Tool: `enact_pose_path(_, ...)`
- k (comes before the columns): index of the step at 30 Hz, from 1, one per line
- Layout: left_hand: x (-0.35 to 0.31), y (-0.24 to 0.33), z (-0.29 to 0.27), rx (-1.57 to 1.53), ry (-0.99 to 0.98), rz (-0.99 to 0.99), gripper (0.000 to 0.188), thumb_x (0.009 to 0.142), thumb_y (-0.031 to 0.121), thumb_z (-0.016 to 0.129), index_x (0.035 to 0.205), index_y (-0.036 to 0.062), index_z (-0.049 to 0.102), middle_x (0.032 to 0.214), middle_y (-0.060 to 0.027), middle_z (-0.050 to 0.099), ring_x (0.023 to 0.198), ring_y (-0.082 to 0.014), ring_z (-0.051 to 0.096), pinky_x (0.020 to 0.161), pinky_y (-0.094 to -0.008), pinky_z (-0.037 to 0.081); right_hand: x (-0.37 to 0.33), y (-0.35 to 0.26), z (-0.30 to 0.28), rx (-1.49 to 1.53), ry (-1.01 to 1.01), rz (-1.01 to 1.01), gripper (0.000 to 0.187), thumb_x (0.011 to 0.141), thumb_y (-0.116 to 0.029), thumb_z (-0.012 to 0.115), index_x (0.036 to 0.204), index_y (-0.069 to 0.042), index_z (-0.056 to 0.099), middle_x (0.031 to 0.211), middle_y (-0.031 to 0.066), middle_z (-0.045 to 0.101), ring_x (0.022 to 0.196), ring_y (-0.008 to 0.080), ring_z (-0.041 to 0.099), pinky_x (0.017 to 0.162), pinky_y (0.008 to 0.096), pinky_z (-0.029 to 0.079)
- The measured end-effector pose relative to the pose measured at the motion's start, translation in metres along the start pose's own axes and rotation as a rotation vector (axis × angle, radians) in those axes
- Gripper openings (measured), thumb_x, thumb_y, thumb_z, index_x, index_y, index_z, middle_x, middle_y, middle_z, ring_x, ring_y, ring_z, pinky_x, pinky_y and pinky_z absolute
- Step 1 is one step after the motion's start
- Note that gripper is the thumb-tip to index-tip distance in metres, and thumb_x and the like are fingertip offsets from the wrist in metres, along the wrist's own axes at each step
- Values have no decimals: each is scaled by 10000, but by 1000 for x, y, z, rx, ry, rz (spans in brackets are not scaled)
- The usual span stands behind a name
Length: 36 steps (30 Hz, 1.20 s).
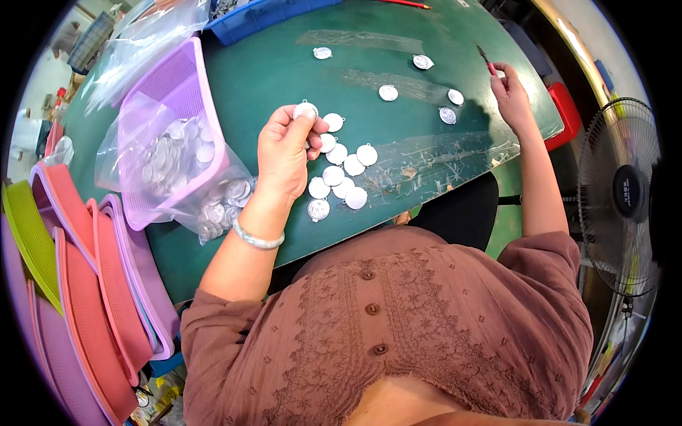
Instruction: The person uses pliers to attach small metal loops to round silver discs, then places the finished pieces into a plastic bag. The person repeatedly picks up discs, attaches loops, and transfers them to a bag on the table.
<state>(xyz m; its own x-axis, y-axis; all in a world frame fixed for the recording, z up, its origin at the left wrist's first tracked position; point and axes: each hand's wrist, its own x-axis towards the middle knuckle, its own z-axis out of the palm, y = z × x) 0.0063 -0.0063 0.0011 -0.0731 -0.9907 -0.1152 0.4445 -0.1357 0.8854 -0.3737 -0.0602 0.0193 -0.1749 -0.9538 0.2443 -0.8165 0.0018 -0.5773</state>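
My left hand (281, 157) pinches a round silver pendant (305, 111) with a small loop between thumb and fingers. Under and beside that hand lies a loose cluster of similar silver pendants (333, 175) on the green tabletop. My right hand (512, 99), over the right side of the table, is closed round a slim red-handled tool (490, 67). Its dark, narrow tip points away from me; I cannot make out whether it is a brush or a blade. Several more pendants (388, 92) lie spread out between my hands and farther back.
At the left stands a purple plastic basket (215, 135) holding a clear bag of pendants (170, 160); more bagged pendants (226, 206) lie beside it. A blue bin (263, 20) is at the back. Stacked baskets (78, 312) fill the lower left, and a fan (619, 195) stands right.
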Motion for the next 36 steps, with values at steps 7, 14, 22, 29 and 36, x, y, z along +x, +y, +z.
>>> enact_pose_path(7,-4,2,1,83,-11,7,108,855,143,537,882,38,542,740,-48,595,564,-62,478,478,-198,362,-54,-122,21,321,-397,-354,525,722,-52,646,1193,-51,414,858,64,533,808,134,535,737,266,440)
enact_pose_path(14,-3,4,2,96,7,29,122,846,140,550,898,29,551,718,-39,590,551,-59,470,477,-187,356,-70,-158,47,132,-408,-622,515,729,-70,639,1194,-47,419,1020,144,536,943,254,559,790,337,459)
enact_pose_path(22,-3,5,1,72,21,30,146,843,176,568,900,41,563,690,-13,583,553,-40,468,486,-170,376,-69,-159,55,101,-374,-642,431,732,-131,623,1116,-34,452,946,167,555,878,328,549,748,371,445)
enact_pose_path(29,-2,4,-1,83,11,33,130,838,162,567,891,44,566,685,-17,584,546,-41,465,478,-170,360,-71,-159,56,117,-393,-653,403,737,-124,620,1096,-29,464,915,165,560,847,327,558,730,371,452)
enact_pose_path(36,-3,4,1,71,-3,41,113,829,150,571,883,51,569,682,-22,580,542,-50,463,472,-183,342,-71,-161,58,121,-427,-630,368,749,-123,610,1073,-22,467,905,168,558,837,327,557,722,370,450)
